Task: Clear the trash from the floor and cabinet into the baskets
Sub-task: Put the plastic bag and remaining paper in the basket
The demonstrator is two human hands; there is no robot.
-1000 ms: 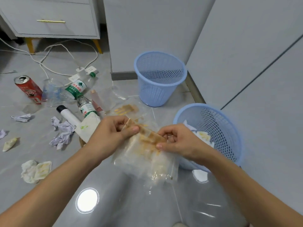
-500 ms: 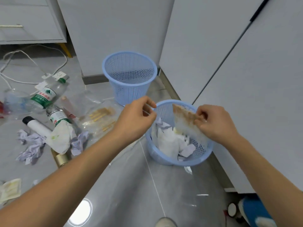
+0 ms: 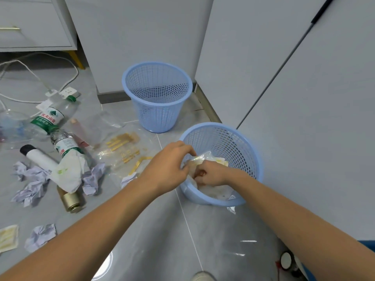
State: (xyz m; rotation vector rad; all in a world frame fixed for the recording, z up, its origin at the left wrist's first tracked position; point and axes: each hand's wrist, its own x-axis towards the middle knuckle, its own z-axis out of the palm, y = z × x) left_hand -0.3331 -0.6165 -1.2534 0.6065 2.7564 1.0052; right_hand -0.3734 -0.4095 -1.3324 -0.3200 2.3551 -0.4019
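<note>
Two blue mesh baskets stand on the grey floor: the near basket (image 3: 239,142) holds white paper trash, the far basket (image 3: 157,94) looks empty. My right hand (image 3: 211,174) is down inside the near basket, fingers closed on a clear plastic wrapper (image 3: 205,157) with orange print. My left hand (image 3: 172,165) hovers over the basket's left rim, fingertips pinched at the same wrapper.
Trash litters the floor at left: two plastic bottles (image 3: 50,116), a white tube (image 3: 38,157), crumpled tissues (image 3: 30,183), clear bags with orange strips (image 3: 123,147), a gold cap (image 3: 72,200). A power strip and cables (image 3: 67,92) lie by the cabinet (image 3: 36,23). White cabinet doors rise at right.
Both hands carried the wrapper from the floor area to the near basket; since half a second ago my right hand has pushed it down inside and my left hand closed in.
</note>
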